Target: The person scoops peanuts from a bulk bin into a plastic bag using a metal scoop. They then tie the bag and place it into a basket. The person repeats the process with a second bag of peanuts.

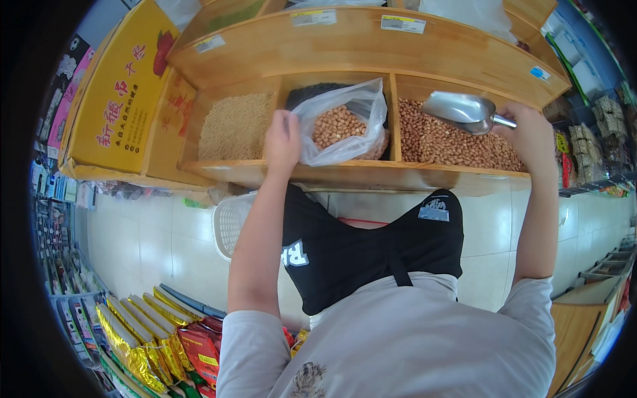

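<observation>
My left hand (283, 142) grips the left edge of a clear plastic bag (326, 155), whose mouth gapes upward. Round light-brown nuts or beans (338, 126) lie inside it. The bag rests in the middle compartment over black grains or beans (311, 92). On the right, my right hand (525, 129) holds a metal scoop (460, 110) by its handle, above a compartment of reddish-brown peanuts (463, 149). The scoop's bowl appears to have nothing in it.
Pale yellow grains or beans (234, 127) fill the left compartment of the wooden bin (348, 169). Beside it stands a yellow cardboard box (112, 104). A white plastic basket (226, 226) is below the bin's front. Gold packets (132, 343) stand at lower left.
</observation>
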`<state>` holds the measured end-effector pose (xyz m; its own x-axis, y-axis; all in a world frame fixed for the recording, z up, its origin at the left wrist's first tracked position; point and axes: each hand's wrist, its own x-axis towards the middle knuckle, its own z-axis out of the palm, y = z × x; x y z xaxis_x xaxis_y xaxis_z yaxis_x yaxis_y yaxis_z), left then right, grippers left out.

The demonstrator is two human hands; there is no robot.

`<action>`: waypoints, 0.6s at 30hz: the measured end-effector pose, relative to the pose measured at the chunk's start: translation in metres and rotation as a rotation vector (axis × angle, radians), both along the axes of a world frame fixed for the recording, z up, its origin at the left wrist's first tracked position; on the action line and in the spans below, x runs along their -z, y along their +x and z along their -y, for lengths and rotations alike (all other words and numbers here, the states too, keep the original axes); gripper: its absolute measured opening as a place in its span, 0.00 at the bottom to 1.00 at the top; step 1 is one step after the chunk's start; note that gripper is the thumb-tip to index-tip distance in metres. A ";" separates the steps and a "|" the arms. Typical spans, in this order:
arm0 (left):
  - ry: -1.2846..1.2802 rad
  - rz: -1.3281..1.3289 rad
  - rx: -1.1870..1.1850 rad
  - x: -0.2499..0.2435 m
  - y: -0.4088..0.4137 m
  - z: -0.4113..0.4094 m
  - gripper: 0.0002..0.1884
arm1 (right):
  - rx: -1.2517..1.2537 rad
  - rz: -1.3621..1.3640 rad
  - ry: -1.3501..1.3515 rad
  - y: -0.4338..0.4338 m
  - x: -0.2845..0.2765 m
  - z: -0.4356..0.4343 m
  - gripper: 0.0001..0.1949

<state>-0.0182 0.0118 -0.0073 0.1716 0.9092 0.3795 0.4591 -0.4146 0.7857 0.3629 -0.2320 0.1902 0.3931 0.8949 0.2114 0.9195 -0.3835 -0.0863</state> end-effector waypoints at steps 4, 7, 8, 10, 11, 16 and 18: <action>-0.013 -0.019 0.002 0.001 -0.001 0.000 0.14 | 0.106 0.113 -0.210 0.031 0.063 0.000 0.14; -0.011 -0.060 -0.021 0.000 -0.001 0.000 0.13 | 0.162 0.103 -0.309 0.042 0.101 -0.005 0.16; -0.003 -0.049 -0.012 -0.001 0.000 -0.001 0.13 | 0.159 0.091 -0.307 0.044 0.111 -0.007 0.15; 0.003 -0.016 0.019 -0.002 0.000 0.001 0.13 | 0.136 0.071 -0.263 0.044 0.129 -0.011 0.15; 0.002 -0.008 0.024 -0.003 0.001 0.002 0.13 | 0.111 0.065 -0.221 0.042 0.137 -0.012 0.14; 0.000 -0.039 0.008 -0.008 0.000 0.004 0.13 | 0.093 -0.009 -0.077 0.031 0.168 -0.029 0.12; 0.003 -0.048 0.005 -0.009 0.001 0.003 0.13 | 0.103 -0.047 -0.005 0.025 0.179 -0.030 0.12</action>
<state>-0.0172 0.0091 0.0015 0.1940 0.9070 0.3739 0.4939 -0.4196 0.7616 0.3876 -0.2018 0.0113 0.4926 0.8500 0.1865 0.8701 -0.4766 -0.1261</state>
